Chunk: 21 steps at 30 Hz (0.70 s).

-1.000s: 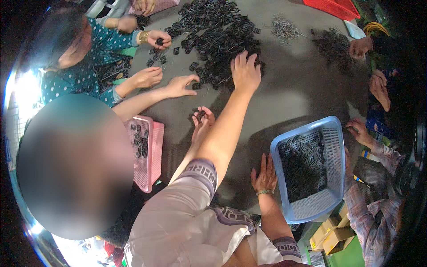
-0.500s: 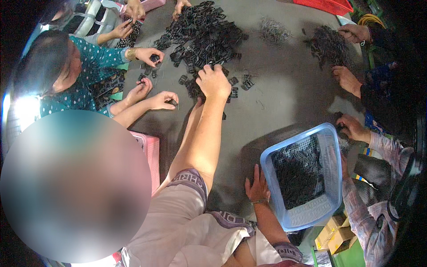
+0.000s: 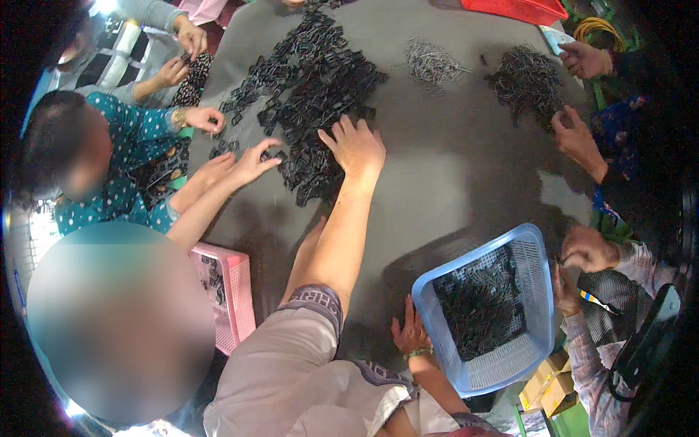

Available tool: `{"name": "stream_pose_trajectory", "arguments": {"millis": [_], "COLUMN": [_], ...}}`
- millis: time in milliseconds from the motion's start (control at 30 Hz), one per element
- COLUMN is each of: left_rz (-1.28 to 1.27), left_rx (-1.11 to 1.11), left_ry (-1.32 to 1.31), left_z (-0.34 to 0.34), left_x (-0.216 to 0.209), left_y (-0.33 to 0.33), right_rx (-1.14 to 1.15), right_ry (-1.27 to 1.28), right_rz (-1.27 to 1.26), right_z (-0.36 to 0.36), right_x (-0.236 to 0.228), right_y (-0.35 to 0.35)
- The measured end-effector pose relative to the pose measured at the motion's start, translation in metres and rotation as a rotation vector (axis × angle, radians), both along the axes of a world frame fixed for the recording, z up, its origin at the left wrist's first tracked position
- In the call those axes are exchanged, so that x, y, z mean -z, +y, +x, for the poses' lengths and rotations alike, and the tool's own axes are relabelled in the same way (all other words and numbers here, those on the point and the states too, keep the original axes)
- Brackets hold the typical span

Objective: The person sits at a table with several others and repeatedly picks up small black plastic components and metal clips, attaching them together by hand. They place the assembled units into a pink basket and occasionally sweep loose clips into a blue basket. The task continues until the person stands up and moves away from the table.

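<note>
My left hand (image 3: 353, 149) reaches over the table with its fingers spread. Its fingertips touch the right edge of a large pile of small black plastic clip-like pieces (image 3: 313, 102), and nothing shows gripped in it. My right hand (image 3: 411, 333), wearing a bracelet, lies against the left wall of a blue plastic basket (image 3: 542, 291), fingers stretched out. Many dark, thin pieces (image 3: 480, 302) cover the bottom of that basket. Partly hidden beneath my left forearm is another forearm (image 3: 306, 251), probably a co-worker's.
Several co-workers' hands work around the grey table (image 3: 437, 167). Small heaps of silvery pins (image 3: 433, 65) and dark thin pieces (image 3: 528, 80) lie at the far right. A pink basket (image 3: 237, 298) stands at left, a red tray (image 3: 517, 9) at the far edge. Cardboard boxes (image 3: 550, 382) sit lower right.
My left hand has gone from curled over the pieces to spread fingers. Loose pieces right of the pile are now gathered into it. The view has shifted; my right hand stays by the basket.
</note>
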<state>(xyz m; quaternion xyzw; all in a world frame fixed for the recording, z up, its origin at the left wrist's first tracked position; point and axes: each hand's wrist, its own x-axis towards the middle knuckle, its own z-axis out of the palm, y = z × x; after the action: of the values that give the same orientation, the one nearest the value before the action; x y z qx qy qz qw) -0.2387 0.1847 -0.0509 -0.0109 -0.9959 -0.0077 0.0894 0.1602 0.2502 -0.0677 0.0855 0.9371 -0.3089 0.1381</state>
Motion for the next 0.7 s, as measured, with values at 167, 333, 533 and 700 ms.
{"name": "stream_pose_trajectory", "arguments": {"millis": [167, 333, 533, 700], "left_rz": [0.35, 0.322, 0.429, 0.612], "left_rx": [0.216, 0.331, 0.613, 0.681], "left_ry": [0.084, 0.073, 0.027, -0.071], "left_z": [-0.114, -0.185, -0.153, -0.008], "left_x": [-0.016, 0.024, 0.046, 0.019], "left_y": [0.07, 0.11, 0.099, 0.078], "right_rx": [0.059, 0.03, 0.02, -0.024], "right_ry": [-0.216, -0.117, -0.084, 0.032], "right_rz": [-0.179, -0.161, -0.089, 0.154], "right_z": [0.022, 0.002, 0.001, 0.022], "right_x": [0.017, 0.015, 0.008, 0.026], "right_y": [-0.007, 0.0, 0.006, -0.001]}}
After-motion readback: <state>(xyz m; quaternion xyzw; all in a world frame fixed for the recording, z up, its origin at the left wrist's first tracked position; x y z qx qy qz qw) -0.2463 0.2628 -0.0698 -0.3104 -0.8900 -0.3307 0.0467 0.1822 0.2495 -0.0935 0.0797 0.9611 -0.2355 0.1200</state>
